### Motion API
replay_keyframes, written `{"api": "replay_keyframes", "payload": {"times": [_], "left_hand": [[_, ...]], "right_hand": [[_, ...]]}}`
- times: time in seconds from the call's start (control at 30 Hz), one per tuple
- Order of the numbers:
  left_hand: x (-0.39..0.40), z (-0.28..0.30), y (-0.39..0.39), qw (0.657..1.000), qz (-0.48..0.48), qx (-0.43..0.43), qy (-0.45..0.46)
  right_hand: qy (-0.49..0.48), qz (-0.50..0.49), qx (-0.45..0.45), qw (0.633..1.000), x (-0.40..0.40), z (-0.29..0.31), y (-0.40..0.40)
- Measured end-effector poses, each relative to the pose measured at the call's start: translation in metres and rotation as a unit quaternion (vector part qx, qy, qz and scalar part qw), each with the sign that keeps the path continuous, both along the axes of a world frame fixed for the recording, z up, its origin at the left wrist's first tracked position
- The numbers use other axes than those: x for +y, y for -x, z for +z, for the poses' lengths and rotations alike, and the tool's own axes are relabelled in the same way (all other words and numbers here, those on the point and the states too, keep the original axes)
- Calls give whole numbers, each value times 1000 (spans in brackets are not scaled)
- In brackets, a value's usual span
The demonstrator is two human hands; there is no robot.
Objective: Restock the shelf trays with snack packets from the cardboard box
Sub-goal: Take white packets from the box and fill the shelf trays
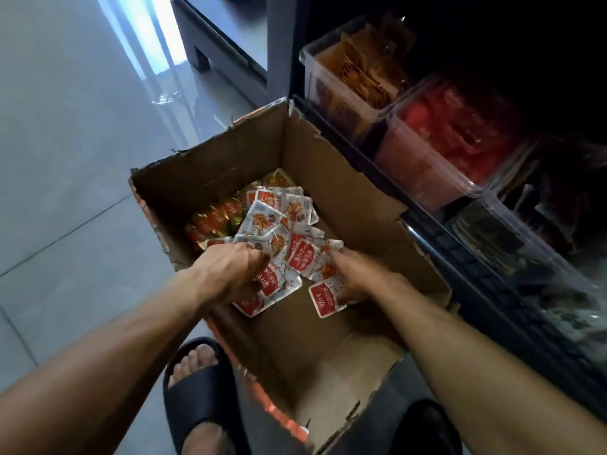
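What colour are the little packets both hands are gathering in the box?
The snack packets are silvery white with a red label panel and orange food pictures, seen in the head view.

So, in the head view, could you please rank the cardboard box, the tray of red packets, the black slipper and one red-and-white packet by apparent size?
1. cardboard box
2. tray of red packets and black slipper: these look alike, and the slipper is nearer the camera, so unranked
3. red-and-white packet, beside the right hand

Both bare forearms reach forward and down, nearly parallel. The left hand [230, 270] is palm down with fingers curled under (fingertips hidden). The right hand [354, 277] mirrors it, fingers bent, knuckles up.
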State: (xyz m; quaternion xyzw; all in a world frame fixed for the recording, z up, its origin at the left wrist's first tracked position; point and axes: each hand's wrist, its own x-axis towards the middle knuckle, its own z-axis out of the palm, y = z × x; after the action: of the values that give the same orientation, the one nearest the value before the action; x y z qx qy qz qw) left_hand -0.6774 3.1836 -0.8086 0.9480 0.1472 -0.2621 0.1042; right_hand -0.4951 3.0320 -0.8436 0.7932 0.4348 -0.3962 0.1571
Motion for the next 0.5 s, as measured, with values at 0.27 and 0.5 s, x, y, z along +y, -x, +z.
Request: {"api": "replay_keyframes", "payload": {"times": [0.27, 0.5], "left_hand": [[20, -47, -3, 994, 41, 87, 47], [10, -66, -39, 996, 84, 26, 6]], "right_hand": [[-37, 86, -64, 994, 2, -61, 5], [2, -64, 60, 996, -5, -47, -16]]}}
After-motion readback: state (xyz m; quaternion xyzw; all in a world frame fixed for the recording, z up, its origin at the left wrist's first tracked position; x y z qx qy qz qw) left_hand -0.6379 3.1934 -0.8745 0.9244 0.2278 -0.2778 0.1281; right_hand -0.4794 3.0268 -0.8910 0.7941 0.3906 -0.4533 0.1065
